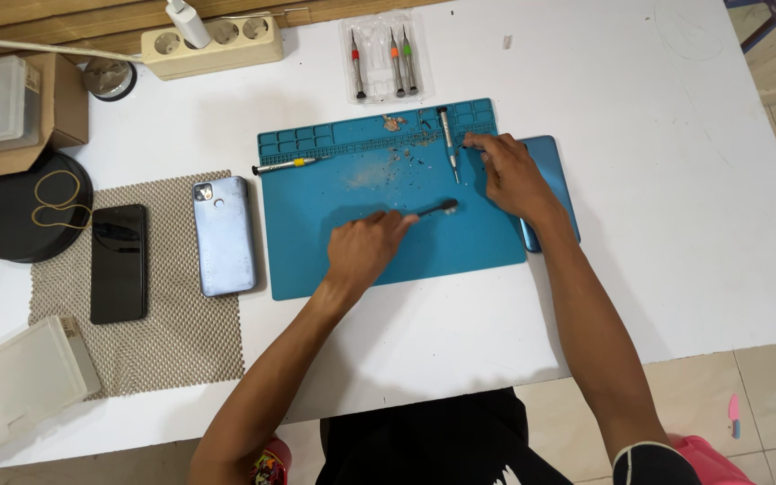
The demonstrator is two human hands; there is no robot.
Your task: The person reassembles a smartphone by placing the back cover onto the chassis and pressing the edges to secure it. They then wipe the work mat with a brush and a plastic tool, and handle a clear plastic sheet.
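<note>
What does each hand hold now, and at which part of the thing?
The left hand holds a dark slim brush by its handle end. The right hand pinches something thin and dark; which part cannot be told.

Dark-handled brush (435,210) low over blue mat, slim grey screwdriver (449,144) lying lengthwise near its top edge.
</note>
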